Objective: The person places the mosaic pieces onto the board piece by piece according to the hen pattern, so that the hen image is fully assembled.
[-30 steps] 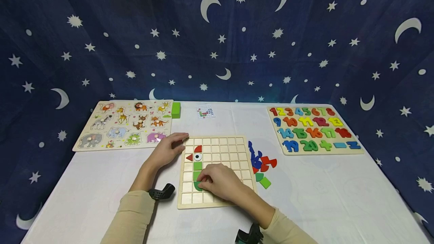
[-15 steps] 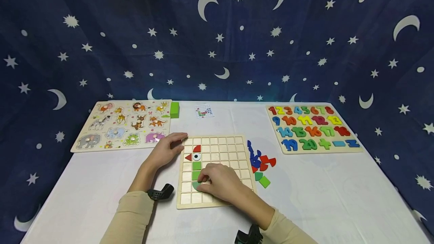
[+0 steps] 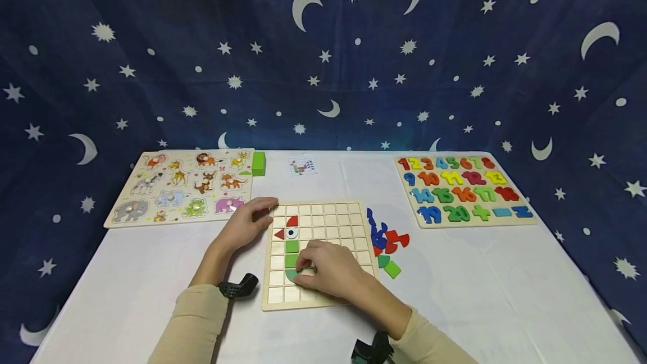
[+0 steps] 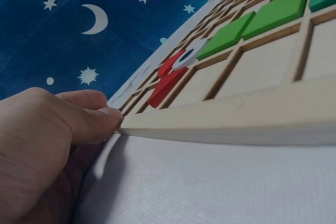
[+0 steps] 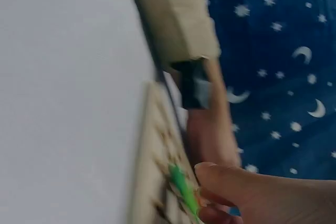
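Note:
A wooden grid board (image 3: 276,295) lies on the white-covered table. My left hand (image 3: 246,223) holds its far left corner; the left wrist view shows the thumb and a finger pinching that corner. On the board a red quarter-circle (image 3: 292,221), a red triangle (image 3: 279,234) and a white eye tile (image 3: 291,232) sit above two green squares (image 3: 291,246). Just below these, my right hand (image 3: 331,268) pinches a dark green rounded tile (image 3: 290,276) between thumb and forefinger, low over its cell. That hand covers several cells of the board. The right wrist view is blurred.
Loose blue tiles (image 3: 379,239), red tiles (image 3: 392,236) and a green square (image 3: 392,269) lie right of the board. A small pattern card (image 3: 303,165) is behind it. An animal puzzle (image 3: 167,223), a green block (image 3: 259,164) and a number puzzle (image 3: 411,190) stand farther back.
The right hand's fingers stay at the dark green tile with barely any shift. The left hand keeps its hold on the board corner; the head view drifts slightly.

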The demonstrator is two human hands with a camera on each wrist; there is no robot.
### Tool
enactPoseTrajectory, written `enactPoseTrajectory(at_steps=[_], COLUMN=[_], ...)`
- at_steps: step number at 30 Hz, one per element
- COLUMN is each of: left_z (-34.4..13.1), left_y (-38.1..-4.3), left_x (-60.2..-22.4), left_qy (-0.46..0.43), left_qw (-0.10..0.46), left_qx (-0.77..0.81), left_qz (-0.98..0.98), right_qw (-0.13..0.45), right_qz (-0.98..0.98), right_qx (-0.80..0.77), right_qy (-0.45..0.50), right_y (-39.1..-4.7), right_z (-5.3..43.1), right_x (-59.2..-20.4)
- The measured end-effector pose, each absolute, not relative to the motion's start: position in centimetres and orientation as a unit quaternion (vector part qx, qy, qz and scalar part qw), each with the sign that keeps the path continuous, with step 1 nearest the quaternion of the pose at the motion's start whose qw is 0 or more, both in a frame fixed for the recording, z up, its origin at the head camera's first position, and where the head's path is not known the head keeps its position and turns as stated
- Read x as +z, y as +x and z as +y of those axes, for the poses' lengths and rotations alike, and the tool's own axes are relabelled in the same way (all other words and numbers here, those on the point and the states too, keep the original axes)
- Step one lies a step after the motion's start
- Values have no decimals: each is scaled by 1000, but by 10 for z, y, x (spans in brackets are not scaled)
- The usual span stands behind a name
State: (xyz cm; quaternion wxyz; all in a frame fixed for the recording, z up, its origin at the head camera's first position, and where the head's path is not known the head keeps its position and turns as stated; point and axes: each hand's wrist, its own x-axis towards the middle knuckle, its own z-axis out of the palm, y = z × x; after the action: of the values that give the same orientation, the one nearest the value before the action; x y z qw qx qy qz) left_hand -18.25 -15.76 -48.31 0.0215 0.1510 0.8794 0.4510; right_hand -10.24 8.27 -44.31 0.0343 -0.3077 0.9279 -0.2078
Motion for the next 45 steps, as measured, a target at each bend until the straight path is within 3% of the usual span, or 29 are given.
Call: enactPoseTrajectory(at_steps=[9, 15, 22, 28, 45], left_z=[-160, -159, -156, -156, -155], left_y=[-182, -183, -182, -182, -181], left_x=[-483, -485, -487, -486, -484], left_qy=[151, 159, 152, 148, 149], left_qw=[16, 17, 23, 21, 16], left_qx=[452, 456, 459, 449, 453], left_qz=[879, 875, 875, 881, 879], right_qw=[131, 172, 203, 203, 134], right_qz=[885, 893, 892, 902, 929], right_qx=[-314, -317, -307, -292, -233], right_qy=[-318, -269, -261, -243, -256], right_y=[-128, -130, -125, -122, -116], right_z=[177, 234, 263, 269, 262], right_x=[-419, -430, -447, -451, -455])
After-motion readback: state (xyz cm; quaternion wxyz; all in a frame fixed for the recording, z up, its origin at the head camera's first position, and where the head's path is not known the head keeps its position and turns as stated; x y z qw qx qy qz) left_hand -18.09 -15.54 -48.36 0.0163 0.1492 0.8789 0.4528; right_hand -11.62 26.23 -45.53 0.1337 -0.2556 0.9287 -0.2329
